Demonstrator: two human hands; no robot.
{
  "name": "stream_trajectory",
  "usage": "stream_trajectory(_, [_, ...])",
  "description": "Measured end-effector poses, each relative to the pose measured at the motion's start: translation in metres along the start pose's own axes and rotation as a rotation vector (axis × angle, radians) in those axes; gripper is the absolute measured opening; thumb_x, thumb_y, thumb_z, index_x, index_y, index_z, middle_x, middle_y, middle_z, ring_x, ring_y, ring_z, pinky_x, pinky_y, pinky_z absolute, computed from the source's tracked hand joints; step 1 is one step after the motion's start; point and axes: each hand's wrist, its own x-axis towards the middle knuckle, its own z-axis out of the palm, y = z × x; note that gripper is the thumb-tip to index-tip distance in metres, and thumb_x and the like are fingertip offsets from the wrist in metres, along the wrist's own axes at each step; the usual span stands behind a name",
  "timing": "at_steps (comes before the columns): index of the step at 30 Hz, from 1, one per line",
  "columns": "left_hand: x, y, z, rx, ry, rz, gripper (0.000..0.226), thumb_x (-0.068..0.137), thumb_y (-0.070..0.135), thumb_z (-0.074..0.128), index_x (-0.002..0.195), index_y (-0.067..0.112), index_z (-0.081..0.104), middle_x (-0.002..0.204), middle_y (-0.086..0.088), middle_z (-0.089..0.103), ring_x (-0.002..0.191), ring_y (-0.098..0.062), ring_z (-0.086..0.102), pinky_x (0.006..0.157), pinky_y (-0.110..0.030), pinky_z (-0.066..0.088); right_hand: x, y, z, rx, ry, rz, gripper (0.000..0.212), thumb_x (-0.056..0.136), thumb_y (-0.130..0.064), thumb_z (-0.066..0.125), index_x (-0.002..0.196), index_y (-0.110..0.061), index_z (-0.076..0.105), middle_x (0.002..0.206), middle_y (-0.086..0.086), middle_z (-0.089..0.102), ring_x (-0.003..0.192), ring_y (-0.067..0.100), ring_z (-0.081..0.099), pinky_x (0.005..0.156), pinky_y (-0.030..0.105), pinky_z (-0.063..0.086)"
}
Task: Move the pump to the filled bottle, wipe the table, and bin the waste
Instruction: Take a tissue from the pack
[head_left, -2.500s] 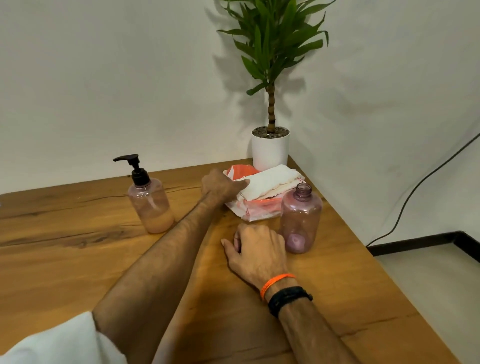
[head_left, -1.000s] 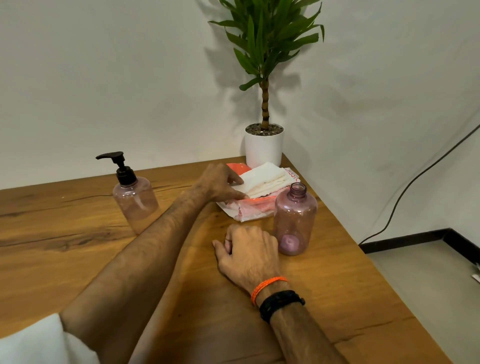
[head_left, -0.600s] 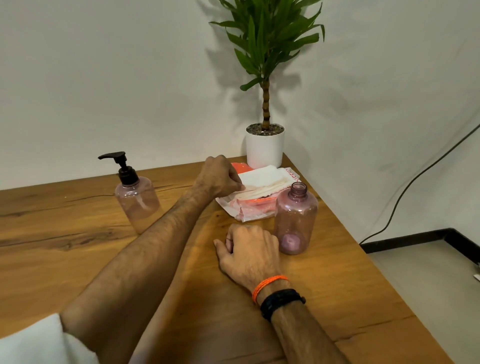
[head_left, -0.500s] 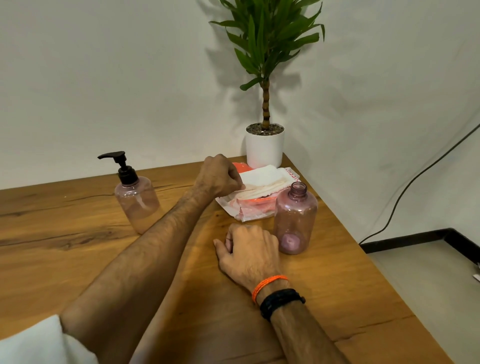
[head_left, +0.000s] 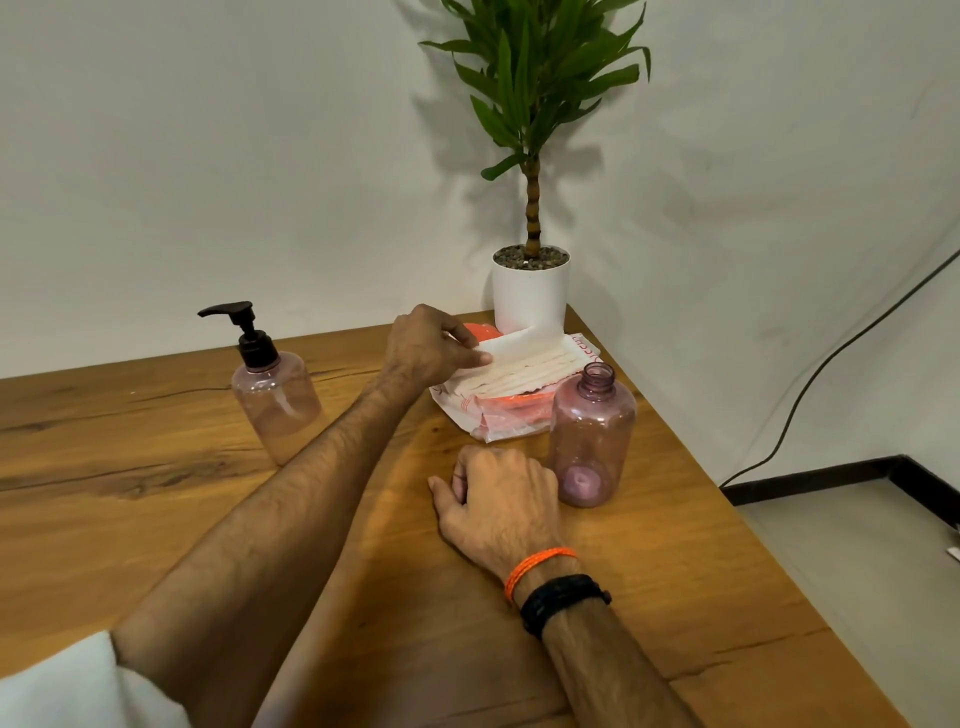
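Observation:
A pink bottle with a black pump stands at the back left of the wooden table. A second pink bottle with an open neck stands to the right, nearly empty. Behind it lies a red and white pack with a stack of white tissues on top. My left hand pinches the left edge of the top tissue between thumb and fingers. My right hand rests knuckles up on the table, fingers curled, just left of the open bottle.
A potted plant in a white pot stands in the back corner behind the tissues. The table's right edge runs close past the open bottle. A black cable hangs on the wall to the right.
My left hand has closed on the edge of the top tissue and lifted it a little. My right hand has stayed on the table.

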Motion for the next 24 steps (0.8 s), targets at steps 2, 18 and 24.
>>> stream_trajectory(2, [0.001,-0.003,0.001,-0.031,0.048,-0.02,0.027,0.074,0.033,0.081,0.092,0.014,0.076,0.097,-0.005,0.073,0.091,-0.017,0.063,0.075,-0.026,0.047,0.0,0.0,0.0,0.002,0.0,-0.004,0.03,0.085,-0.051,0.053,0.076,-0.023,0.056,0.084,0.001,0.066,0.083,0.026,0.061,0.066,0.033,0.037])
stream_trajectory(18, [-0.024,-0.009,-0.02,-0.015,0.221,0.067,0.043,0.06,0.026,0.09,0.096,0.008,0.075,0.091,-0.007,0.076,0.075,-0.013,0.066,0.078,-0.024,0.053,0.001,0.0,-0.002,-0.03,0.013,0.005,0.032,0.085,-0.052,0.054,0.074,-0.022,0.058,0.08,0.0,0.066,0.081,0.025,0.062,0.065,0.032,0.04])
stream_trajectory(24, [-0.058,-0.016,-0.046,0.016,0.242,0.127,0.043,0.071,0.026,0.084,0.109,0.009,0.073,0.104,-0.007,0.075,0.074,-0.005,0.057,0.068,-0.011,0.043,0.0,-0.004,-0.003,-0.028,-0.019,0.059,0.03,0.081,-0.053,0.059,0.074,-0.023,0.059,0.08,-0.002,0.066,0.081,0.022,0.063,0.073,0.034,0.05])
